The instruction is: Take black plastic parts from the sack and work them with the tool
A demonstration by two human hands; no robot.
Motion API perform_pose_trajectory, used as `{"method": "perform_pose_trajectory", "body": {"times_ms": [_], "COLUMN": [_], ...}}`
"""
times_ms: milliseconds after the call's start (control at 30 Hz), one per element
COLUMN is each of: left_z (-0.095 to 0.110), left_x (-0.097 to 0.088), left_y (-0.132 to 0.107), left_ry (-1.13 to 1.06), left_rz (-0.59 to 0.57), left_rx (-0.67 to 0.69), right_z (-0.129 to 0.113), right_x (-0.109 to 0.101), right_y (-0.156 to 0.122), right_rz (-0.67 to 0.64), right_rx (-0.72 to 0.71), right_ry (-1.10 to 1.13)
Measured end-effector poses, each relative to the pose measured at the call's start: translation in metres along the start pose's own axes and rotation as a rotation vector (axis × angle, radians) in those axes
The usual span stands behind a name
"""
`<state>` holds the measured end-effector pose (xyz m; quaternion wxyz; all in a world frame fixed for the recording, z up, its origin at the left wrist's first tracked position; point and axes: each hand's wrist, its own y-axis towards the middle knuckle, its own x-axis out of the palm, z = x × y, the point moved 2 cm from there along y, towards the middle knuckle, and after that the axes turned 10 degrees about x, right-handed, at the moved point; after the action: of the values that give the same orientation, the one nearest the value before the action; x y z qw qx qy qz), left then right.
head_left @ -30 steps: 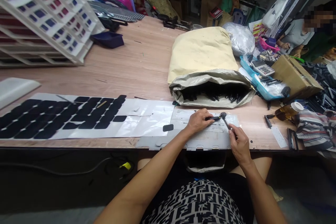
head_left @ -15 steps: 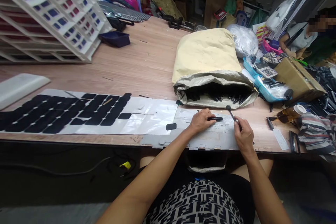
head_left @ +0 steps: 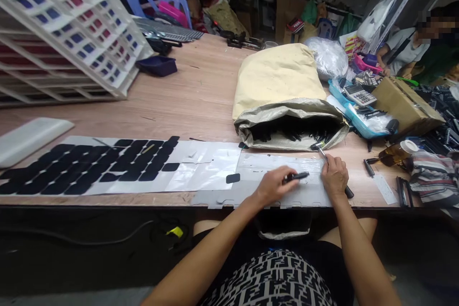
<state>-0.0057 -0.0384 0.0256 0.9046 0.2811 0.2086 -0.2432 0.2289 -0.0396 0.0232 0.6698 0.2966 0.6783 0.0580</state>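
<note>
My left hand (head_left: pixel 274 184) is closed around a slim black pen-like piece (head_left: pixel 300 175), which points right above the grey board (head_left: pixel 247 197). In my right hand (head_left: pixel 334 177) is a small hammer (head_left: pixel 322 154) with a metal shaft. Its head is up by the sack's lip, and its black handle end shows below my palm. Just beyond my hands lies a cream sack (head_left: pixel 279 76), its mouth facing me with several dark pieces inside. To the left, a white sheet (head_left: pixel 204 153) carries rows of black rounded patches (head_left: pixel 82 167), with one loose black patch (head_left: pixel 233 178) near its right edge.
A white plastic crate (head_left: pixel 118 86) leans at the left, near a navy tray (head_left: pixel 158 65). On the right are a blue basket (head_left: pixel 369 124), a calculator (head_left: pixel 359 94), a cardboard box (head_left: pixel 407 105), an amber bottle (head_left: pixel 398 150) and striped cloth (head_left: pixel 433 177). Another person (head_left: pixel 405 50) sits beyond.
My left hand has lowered toward me with the black piece, lifting its outer end. My right hand has turned the hammer, so its head and handle end now show. The view has shifted slightly.
</note>
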Motion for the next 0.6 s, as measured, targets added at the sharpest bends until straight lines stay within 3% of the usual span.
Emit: {"method": "perform_pose_trajectory", "body": {"times_ms": [100, 167, 333, 400, 500, 533, 600], "left_z": [0.036, 0.042, 0.007, 0.004, 0.023, 0.03, 0.035], "left_x": [0.02, 0.037, 0.064, 0.06, 0.039, 0.028, 0.006], "left_y": [-0.044, -0.07, -0.1, -0.098, -0.075, -0.061, -0.023], "left_ry": [-0.154, -0.14, 0.069, 0.13, 0.03, -0.049, -0.154], "left_rz": [-0.25, -0.398, -0.617, -0.703, -0.811, -0.805, -0.678], "left_rx": [0.101, 0.053, -0.328, -0.38, -0.194, -0.104, 0.005], "right_z": [-0.001, -0.001, -0.001, -0.001, -0.001, -0.002, -0.002], "right_x": [-0.001, -0.001, 0.0, 0.001, 0.002, 0.002, 0.002], "right_y": [0.0, 0.0, -0.001, -0.002, -0.003, -0.003, -0.003], "right_rz": [-0.017, -0.023, -0.022, -0.021, -0.017, -0.012, -0.006], "right_rx": [0.007, 0.011, 0.012, 0.01, 0.008, 0.008, 0.007], "right_ry": [-0.003, -0.01, -0.026, -0.022, -0.024, -0.026, -0.026]}}
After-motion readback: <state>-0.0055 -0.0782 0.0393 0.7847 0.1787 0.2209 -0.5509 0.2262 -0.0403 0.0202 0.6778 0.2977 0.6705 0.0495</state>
